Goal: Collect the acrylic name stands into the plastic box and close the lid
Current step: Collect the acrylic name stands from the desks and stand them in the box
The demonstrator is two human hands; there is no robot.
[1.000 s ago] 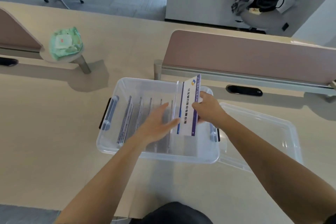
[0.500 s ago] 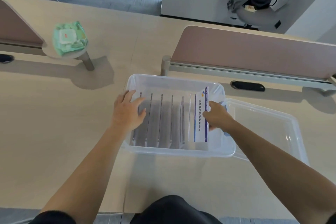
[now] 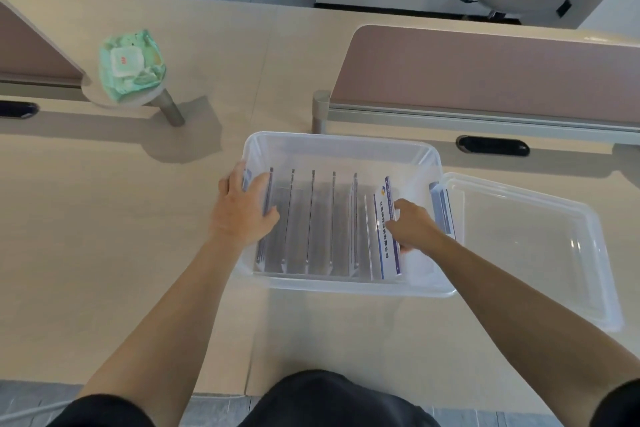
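Both forearms are bare from the left hand (image 3: 242, 215) and the right hand (image 3: 414, 227) back to short black sleeves: the left sleeve (image 3: 100, 411) well behind the left hand, the right sleeve (image 3: 620, 406) well behind the right. Between the arms, nearer the body than either hand, shows black clothing (image 3: 332, 399).

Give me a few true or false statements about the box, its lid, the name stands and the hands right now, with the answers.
1. The lid is closed on the plastic box. False: it lies on the desk just right of the box.
2. The right hand holds the printed name stand inside the box. True.
3. The left hand holds the box's left wall. True.
4. The pack of wet wipes sits inside the box. False: it sits on a round shelf at the far left.
5. The printed name stand is the leftmost in the row. False: it is at the right end.
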